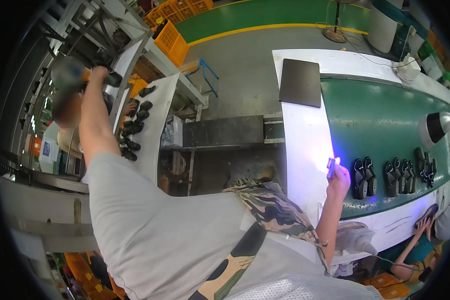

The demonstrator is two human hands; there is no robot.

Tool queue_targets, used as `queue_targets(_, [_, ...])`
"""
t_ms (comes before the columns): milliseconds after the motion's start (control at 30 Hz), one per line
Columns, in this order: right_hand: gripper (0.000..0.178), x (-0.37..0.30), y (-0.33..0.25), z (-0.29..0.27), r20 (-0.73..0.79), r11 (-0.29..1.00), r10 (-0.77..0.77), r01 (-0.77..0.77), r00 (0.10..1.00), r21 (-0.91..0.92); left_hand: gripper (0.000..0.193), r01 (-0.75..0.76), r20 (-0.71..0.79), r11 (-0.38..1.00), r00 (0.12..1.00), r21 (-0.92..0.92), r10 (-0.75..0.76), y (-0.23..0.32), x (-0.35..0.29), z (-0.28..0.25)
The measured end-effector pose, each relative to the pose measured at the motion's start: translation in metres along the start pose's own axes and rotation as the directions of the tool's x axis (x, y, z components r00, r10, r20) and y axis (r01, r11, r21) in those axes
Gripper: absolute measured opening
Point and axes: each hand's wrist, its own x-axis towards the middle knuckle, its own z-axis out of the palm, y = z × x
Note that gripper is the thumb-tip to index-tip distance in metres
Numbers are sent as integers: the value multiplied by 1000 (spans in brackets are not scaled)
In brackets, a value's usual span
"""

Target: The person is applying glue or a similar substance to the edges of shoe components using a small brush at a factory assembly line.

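Note:
My left arm stretches up and left to a rack, where my left hand grips a black shoe; its fingers show only in part. At the right, over the edge of the white worktop, my right hand is closed around a small light that glows blue-violet. Its glare whitens the worktop beside it. Right of that hand, a pair of black sandals stands on the green belt, with more sandals further right.
Several black shoes line a white shelf at left. A dark flat board lies on the white worktop. A lamp-like nozzle juts in at right. A co-worker's hands hold a shoe at lower right. Orange crates stand behind.

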Motion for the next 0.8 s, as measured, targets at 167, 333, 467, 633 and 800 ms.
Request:
queue_targets(167, [14, -21, 6, -34, -33, 998, 12, -9, 999, 64, 41, 330, -34, 792, 915, -514, -403, 71, -25, 7])
queue_targets(333, [9, -39, 6, -45, -93, 990, -45, 57, 995, 132, 52, -320, -377, 609, 925, -726, 36, 235, -38, -73])
queue_targets(467, [15, -37, 3, -42, -214, 984, -80, 111, 973, 140, 45, -387, -327, -31, 729, -922, 601, 453, -121, -97])
queue_targets(633, [17, -89, -13, -57, -439, 952, -136, 240, 888, 189, 49, 6, 25, 25, 20, -1000, 999, 690, -345, -142])
queue_targets(800, [18, -167, -4, -75, -661, 929, -220, 362, 717, 82, 115, 259, 236, 327, -326, -909, 915, 837, -512, -144])
